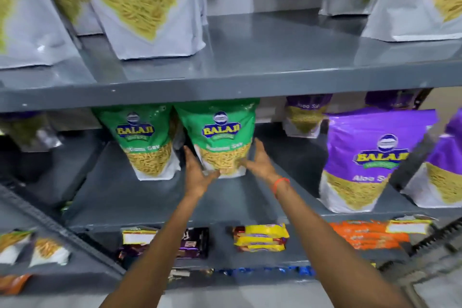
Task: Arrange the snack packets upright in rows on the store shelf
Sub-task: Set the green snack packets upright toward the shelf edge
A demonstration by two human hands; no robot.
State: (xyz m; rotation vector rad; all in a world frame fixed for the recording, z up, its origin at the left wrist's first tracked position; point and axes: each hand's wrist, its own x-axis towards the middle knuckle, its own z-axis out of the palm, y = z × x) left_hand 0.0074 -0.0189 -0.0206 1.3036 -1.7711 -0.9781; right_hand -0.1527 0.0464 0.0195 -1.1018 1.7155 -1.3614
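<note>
Two green Balaji sev packets stand upright side by side on the middle shelf [155,207]. The right green packet [222,137] is held at its lower corners by both hands. My left hand [197,172] clasps its bottom left, fingers up along the edge and thumb under the front. At its bottom right my right hand [260,160] has its fingers behind the edge and its thumb on the front. The left green packet [145,142] stands free beside it. A purple Aloo Sev packet [362,157] stands upright further right.
White sev pouches [147,7] stand on the top shelf [250,92], with a gap in its middle. More purple packets [307,115] sit at the back right. Flat biscuit packs, yellow [260,237] and orange [367,235], lie on the lower shelf. A grey upright post [410,165] crosses the right side.
</note>
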